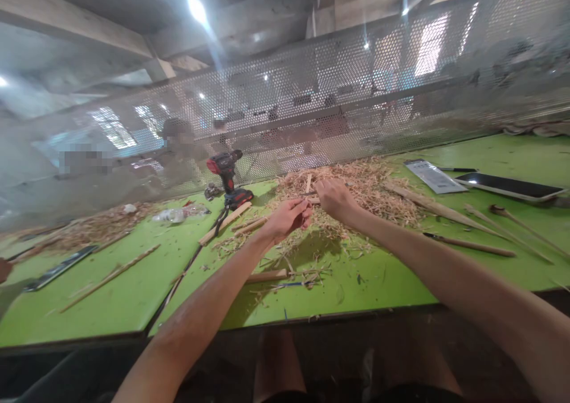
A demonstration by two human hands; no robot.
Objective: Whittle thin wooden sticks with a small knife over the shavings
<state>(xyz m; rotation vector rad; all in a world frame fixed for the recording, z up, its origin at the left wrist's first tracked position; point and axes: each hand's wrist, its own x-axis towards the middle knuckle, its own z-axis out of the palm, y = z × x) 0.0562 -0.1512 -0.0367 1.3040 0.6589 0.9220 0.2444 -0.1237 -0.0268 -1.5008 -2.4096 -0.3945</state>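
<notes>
Above a green table, my left hand (289, 220) is closed, its fingertips pinched on something too small to make out. Just right of it, my right hand (333, 198) is bent into a closed grip, knuckles up; what lies inside it is hidden. A small light piece of wood (314, 200) shows in the gap between the two hands, with a thin dark edge by it that I cannot identify. A heap of curled wood shavings (369, 183) spreads behind and under the hands. Nearer me lies a short wooden stick (267, 276).
A red and black cordless drill (228, 180) stands back left beside wooden strips (227, 224). At right lie a phone (512, 186), a white packet (434, 176), a long wooden piece (445, 210) and a wooden-handled tool (472, 246). A perforated metal screen (312, 106) borders the table.
</notes>
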